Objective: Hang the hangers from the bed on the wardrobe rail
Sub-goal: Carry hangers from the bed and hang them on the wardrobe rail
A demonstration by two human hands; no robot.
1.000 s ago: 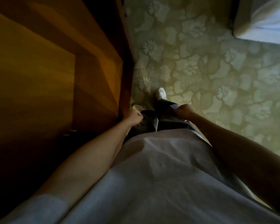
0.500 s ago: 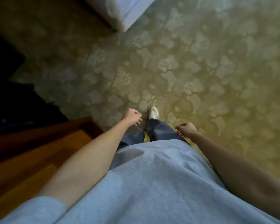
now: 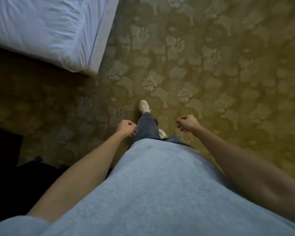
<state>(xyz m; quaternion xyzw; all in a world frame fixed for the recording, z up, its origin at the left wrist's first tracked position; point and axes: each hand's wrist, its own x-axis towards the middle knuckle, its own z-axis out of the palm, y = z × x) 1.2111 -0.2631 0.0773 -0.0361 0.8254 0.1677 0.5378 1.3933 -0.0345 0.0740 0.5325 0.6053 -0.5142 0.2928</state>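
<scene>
The corner of the bed (image 3: 46, 31), covered in a white sheet, fills the upper left of the head view. No hanger shows on the visible part of it, and the wardrobe and its rail are out of view. My left hand (image 3: 127, 128) hangs at my side with its fingers curled and nothing in it. My right hand (image 3: 186, 123) is also loosely curled and holds nothing. Both hands are well below and right of the bed corner.
A floral patterned carpet (image 3: 211, 65) covers the floor ahead and to the right. A dark object (image 3: 5, 167) sits low at the left edge. One white shoe (image 3: 144, 106) is stepped forward between my hands.
The view has swung away from the brown wooden wardrobe, which has left the frame. The bed corner has come in at the upper left and grown larger. Both hands stay curled at my sides.
</scene>
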